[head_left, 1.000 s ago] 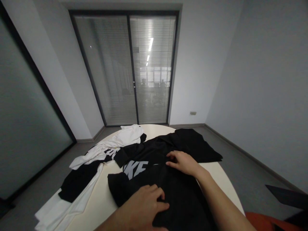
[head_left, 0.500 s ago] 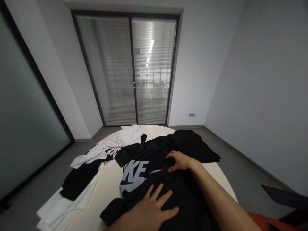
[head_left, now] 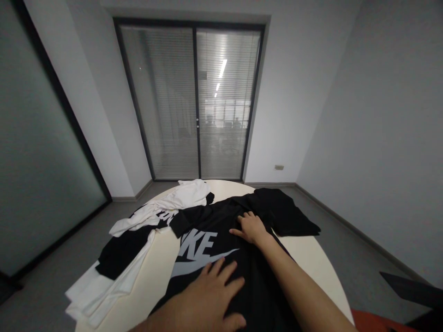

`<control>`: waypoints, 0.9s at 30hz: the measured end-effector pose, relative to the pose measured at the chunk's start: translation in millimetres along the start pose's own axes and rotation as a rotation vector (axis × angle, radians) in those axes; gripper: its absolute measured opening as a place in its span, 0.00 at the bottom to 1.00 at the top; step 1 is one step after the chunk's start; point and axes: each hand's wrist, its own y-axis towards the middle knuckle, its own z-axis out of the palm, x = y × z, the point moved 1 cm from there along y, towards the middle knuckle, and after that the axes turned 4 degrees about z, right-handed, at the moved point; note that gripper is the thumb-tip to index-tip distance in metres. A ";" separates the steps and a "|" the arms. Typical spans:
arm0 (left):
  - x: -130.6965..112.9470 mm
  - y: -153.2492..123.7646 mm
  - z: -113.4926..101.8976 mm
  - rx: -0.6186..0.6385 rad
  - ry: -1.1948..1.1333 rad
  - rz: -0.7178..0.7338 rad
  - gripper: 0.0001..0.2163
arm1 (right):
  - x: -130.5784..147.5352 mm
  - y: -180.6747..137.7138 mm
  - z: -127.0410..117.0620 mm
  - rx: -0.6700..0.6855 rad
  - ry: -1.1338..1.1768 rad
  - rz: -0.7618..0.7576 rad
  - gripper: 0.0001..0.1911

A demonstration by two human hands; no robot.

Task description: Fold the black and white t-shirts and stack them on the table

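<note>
A black T-shirt (head_left: 221, 216) with a grey printed logo (head_left: 199, 246) lies spread on the round cream table. Spread fingers of my left hand (head_left: 211, 295) rest over its near part, just below the print. Farther up, my right hand (head_left: 251, 227) lies on the shirt to the right of the logo, fingers apart. Neither hand grips any cloth that I can see. A sleeve reaches left toward the other clothes. Part of the near shirt is hidden behind my left hand and forearm.
White and black garments (head_left: 138, 240) lie heaped along the left of the table (head_left: 148, 276). A folded black garment (head_left: 285, 212) lies at the far right, against the shirt. Something red (head_left: 370, 321) and a dark flat object (head_left: 411, 288) show at lower right. A glass door (head_left: 194, 101) stands behind.
The shirt's near part now lies flatter, and more of the logo's swoosh shows. My right hand has flattened and shifted slightly left; my left hand has moved slightly. The view has shifted a little.
</note>
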 end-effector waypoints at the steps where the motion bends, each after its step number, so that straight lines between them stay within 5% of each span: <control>1: 2.5 1.8 -4.5 -0.031 0.054 -0.120 0.32 | -3.7 -3.9 5.8 -0.047 0.037 -0.011 0.33; 5: 24.8 11.9 2.2 -0.066 0.189 -0.384 0.34 | -19.3 -17.9 25.8 -0.220 0.233 -0.051 0.29; 9: 42.8 13.9 19.2 -0.133 0.242 -0.418 0.35 | -26.6 -24.6 32.8 -0.248 0.344 -0.049 0.29; 14: 29.4 1.6 24.8 -0.077 0.228 -0.481 0.36 | -25.3 -34.6 32.1 -0.262 0.364 0.005 0.28; 18: 8.9 -9.6 7.8 -0.001 0.219 -0.478 0.36 | -19.8 -50.9 36.0 -0.149 0.344 0.039 0.31; 21: 4.4 -7.4 -12.4 -0.066 0.259 -0.480 0.28 | -10.6 -65.1 34.0 -0.111 0.285 0.028 0.33; 27: 36.6 24.6 -32.1 -0.246 0.435 -0.649 0.21 | 14.7 -83.2 5.2 -0.072 0.089 0.026 0.38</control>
